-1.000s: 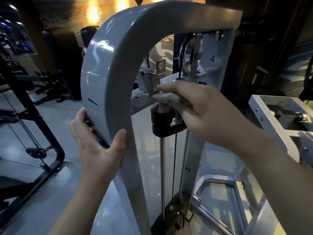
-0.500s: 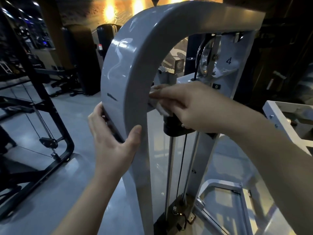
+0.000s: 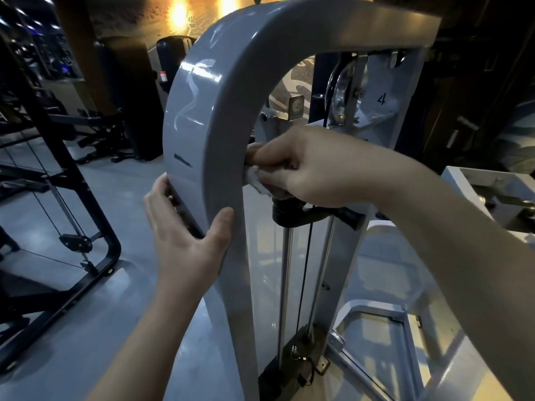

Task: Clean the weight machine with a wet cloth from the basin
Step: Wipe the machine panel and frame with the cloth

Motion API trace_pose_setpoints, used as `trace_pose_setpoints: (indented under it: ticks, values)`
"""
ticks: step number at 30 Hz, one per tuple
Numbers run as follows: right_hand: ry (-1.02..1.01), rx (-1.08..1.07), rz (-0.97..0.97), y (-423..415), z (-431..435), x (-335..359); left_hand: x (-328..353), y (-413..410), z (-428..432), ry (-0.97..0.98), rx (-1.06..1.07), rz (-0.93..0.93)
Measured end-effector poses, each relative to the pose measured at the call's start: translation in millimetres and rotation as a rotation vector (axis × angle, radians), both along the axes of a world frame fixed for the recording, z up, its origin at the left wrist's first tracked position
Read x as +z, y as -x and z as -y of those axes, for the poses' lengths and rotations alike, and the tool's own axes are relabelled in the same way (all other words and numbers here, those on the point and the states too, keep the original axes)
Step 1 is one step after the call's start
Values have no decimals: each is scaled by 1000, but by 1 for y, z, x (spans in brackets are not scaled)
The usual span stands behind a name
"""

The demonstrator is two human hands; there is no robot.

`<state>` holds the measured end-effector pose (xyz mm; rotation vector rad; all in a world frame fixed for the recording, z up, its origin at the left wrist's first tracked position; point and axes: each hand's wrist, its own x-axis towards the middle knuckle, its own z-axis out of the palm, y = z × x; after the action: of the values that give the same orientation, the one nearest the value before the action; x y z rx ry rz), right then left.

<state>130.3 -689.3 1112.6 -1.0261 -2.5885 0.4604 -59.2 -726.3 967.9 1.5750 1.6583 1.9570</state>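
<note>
Two hands: both on the machine, a grey arched frame.
Left hand: grip wrapped round the upright's outer edge, thumb on the front face.
Right hand: grip closed on the cloth, fingers curled, reaching inside the arch.
Cloth: pale wad, pressed against the arch's inner face, just above a black collar.
Rods: two, upright, a black cable between them.
Pulley: behind, beside a painted "4".
Rack: black, on the floor to the left, well apart.
</note>
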Motion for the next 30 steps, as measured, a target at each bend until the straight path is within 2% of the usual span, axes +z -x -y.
trace_pose_setpoints:
  ticks: [5,7,12,17,20,25,30]
  values:
    - [-107,-177,114,35,-7,5,0,0,1,9,-15,17]
    - [-106,-158,152,38,-8,3,1,1,2,4,-19,13]
    - [1,-48,52,12,6,6,1,2,2,27,-42,55]
    - [-96,-274,176,46,-5,8,2,7,7,106,-69,63]
    - [-101,-251,206,45,-1,7,4,8,10,120,-63,61]
    - [5,-83,66,8,11,7,5,8,10,123,-71,67]
    - [-162,-146,76,27,0,-3,4,9,8,118,-89,64]
